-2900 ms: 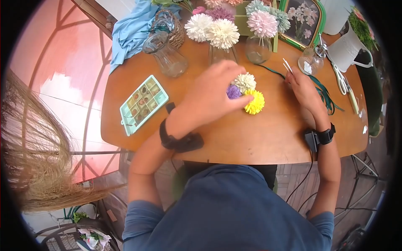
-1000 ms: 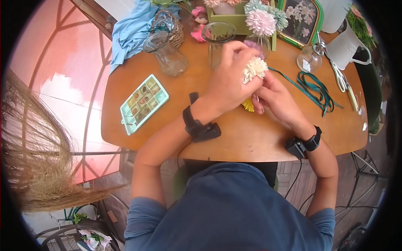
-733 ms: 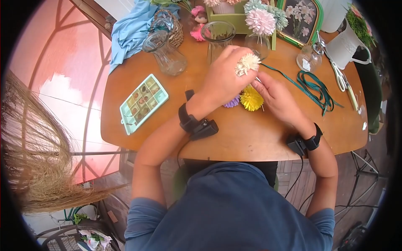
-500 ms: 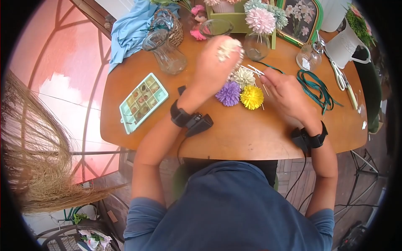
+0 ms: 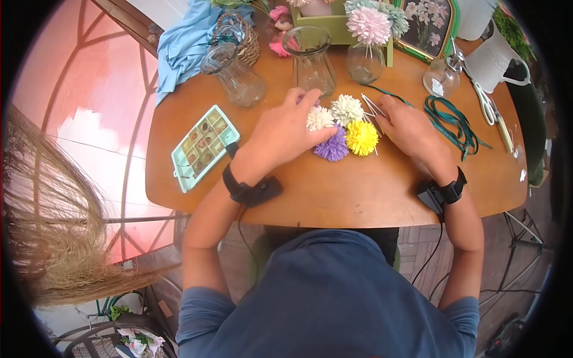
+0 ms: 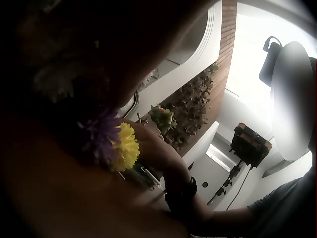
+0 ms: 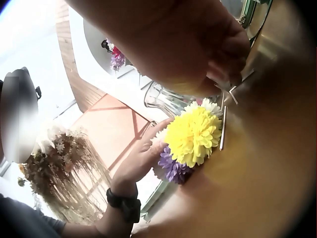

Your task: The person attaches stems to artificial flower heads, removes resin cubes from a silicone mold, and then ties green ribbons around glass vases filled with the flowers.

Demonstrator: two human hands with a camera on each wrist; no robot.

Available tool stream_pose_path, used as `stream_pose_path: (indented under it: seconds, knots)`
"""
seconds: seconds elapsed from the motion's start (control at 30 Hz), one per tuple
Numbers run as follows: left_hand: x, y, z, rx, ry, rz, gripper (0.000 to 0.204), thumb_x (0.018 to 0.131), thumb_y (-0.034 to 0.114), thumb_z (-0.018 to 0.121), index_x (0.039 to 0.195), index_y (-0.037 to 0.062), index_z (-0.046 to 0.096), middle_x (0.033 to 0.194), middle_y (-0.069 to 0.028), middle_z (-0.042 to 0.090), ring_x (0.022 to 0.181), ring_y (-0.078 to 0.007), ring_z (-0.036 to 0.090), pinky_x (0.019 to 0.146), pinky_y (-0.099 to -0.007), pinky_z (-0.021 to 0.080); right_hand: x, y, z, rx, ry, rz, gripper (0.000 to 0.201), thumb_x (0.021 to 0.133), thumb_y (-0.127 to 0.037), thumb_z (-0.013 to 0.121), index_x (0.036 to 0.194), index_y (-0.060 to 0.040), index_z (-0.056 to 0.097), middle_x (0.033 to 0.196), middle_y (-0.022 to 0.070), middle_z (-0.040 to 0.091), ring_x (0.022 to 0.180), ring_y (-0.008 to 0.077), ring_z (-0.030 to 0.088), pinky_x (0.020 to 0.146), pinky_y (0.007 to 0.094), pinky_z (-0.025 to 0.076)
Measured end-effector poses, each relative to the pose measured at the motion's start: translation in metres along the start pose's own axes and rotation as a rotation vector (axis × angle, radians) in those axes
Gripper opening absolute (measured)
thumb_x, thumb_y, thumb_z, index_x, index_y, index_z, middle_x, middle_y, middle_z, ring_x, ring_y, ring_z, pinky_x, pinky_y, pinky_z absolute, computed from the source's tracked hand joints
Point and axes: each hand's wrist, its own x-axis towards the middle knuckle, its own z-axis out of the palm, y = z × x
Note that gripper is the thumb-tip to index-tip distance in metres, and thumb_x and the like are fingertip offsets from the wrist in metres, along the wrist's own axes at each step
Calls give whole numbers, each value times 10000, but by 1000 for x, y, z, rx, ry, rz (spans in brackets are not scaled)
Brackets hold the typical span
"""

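My left hand curls over a cream pompom flower, thumb and fingers on either side of it. A mauve bloom shows partly under its fingertips. Against that flower lie a white flower, a purple flower and a yellow flower, bunched on the table. To their right, my right hand pinches thin white sticks, which point toward the blooms. The right wrist view shows the yellow flower up close, a white stick beside it. The left wrist view is mostly dark.
Two glass vases stand behind the flowers, with a round vase of pastel flowers alongside. A mint compartment tray lies at left. Green ribbon, scissors, a glass bottle and a white pitcher are at right.
My left hand has come down from above with the cream flower, bringing it beside the purple and white ones. My right hand stays near the bunch, still pinching the white sticks.
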Motion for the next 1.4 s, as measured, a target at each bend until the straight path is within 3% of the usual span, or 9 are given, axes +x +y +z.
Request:
stream_pose_path:
  seconds: [0.27,0.47,0.63,0.87,0.97,1.07,1.17,1.27,1.4]
  knots:
    - [9,30,-59,53,138,52,595,823,452,719,1220,33,575,1166,-126,598,949,-322,634,810,-387,513,0,-11,-19,132,47,29,226,917,-230,585,978,-14,612,896,199,680,862,395,644,759,469,508]
    - [99,65,-73,136,569,567,457,826,243,690,1197,10,559,1052,-209,599,928,-373,612,862,-435,507,-2,-18,-29,297,-42,63,233,917,-231,594,968,-7,630,848,194,672,800,374,649,718,444,501]
    - [151,74,-55,121,269,385,525,848,335,664,1255,29,533,1121,-256,580,987,-420,606,875,-477,509,2,-1,-20,393,-5,52,239,931,-227,590,965,7,621,822,190,663,755,343,645,684,413,491]
    - [167,60,-40,94,366,470,443,831,238,653,1218,43,562,1051,-221,584,972,-403,606,827,-464,515,3,0,-20,400,30,56,245,936,-235,594,968,7,622,800,191,649,709,323,623,661,403,482]
    - [169,54,-38,60,446,543,407,818,176,636,1194,36,567,1038,-211,578,970,-400,600,827,-462,508,4,1,-16,427,46,40,212,942,-189,593,974,20,598,679,97,545,630,150,483,600,323,425]
    - [173,49,-40,42,536,572,390,811,133,623,1180,21,561,1046,-205,572,977,-399,590,827,-456,502,5,-1,-18,425,31,67,199,942,-178,599,974,19,602,697,69,560,642,138,480,603,307,424]
    - [169,52,-56,40,676,611,383,806,111,623,1167,5,550,1043,-202,564,983,-399,577,824,-453,494,6,3,-13,532,113,67,244,919,-231,638,997,0,625,766,109,632,689,220,602,643,355,474]
    - [133,70,-84,-15,803,677,398,791,106,659,1154,-3,537,1023,-197,551,976,-398,561,823,-447,481,4,-4,-23,698,341,78,304,878,-215,705,1089,-16,615,860,51,634,775,168,587,698,310,466]
    - [92,72,-68,-213,669,707,460,793,198,704,1181,4,551,1092,-175,567,989,-383,584,821,-434,492,1,-8,-36,577,676,-223,503,848,-215,757,1270,-33,551,1017,37,624,998,145,577,889,279,440]
